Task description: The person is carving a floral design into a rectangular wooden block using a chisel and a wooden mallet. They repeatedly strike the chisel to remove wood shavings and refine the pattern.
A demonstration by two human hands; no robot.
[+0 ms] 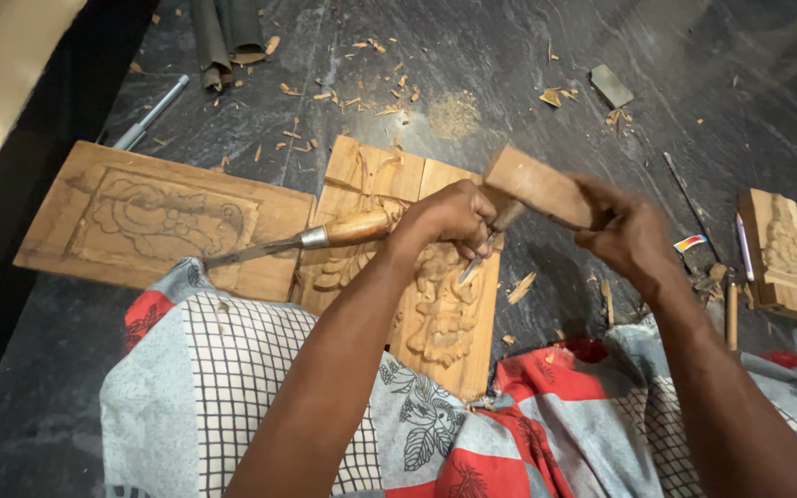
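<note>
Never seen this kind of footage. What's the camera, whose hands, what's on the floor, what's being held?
There is no machine here: a person works with two bare hands. The single picture comes from a camera worn on the person's head, looking down past patterned cloth over the knees.

The left hand closes its grip on a thin chisel, its tip on a carved wooden panel. The right hand grips a wooden block mallet, raised just above the chisel's top.

On the dark stone floor lie a second carved panel to the left, a wooden-handled chisel resting across both panels, a small carved piece to the right, a few thin tools beside it, and scattered wood chips.
</note>
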